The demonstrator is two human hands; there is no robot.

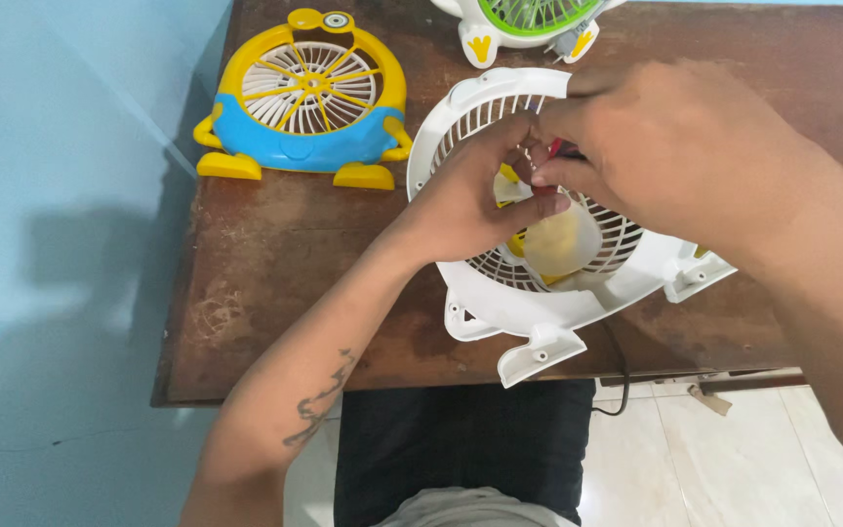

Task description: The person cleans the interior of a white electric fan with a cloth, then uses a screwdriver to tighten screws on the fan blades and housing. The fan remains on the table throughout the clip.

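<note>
A white toy fan housing [558, 303] with a round grille lies flat near the front edge of a brown wooden table [275, 254]. A pale translucent round cap [558, 244] sits at its centre, with yellow parts under it. My left hand [470, 200] rests on the grille, fingers pinched at the centre. My right hand [685, 146] comes from the right and covers the upper grille, its fingertips meeting the left ones around a small red-tipped thing [555, 148], mostly hidden.
A yellow and blue cartoon-shaped fan [304, 98] lies at the table's back left. A white and green fan [529, 24] is cut off at the top edge. A black cable [622, 376] hangs over the front edge. Blue wall at left, tiled floor below.
</note>
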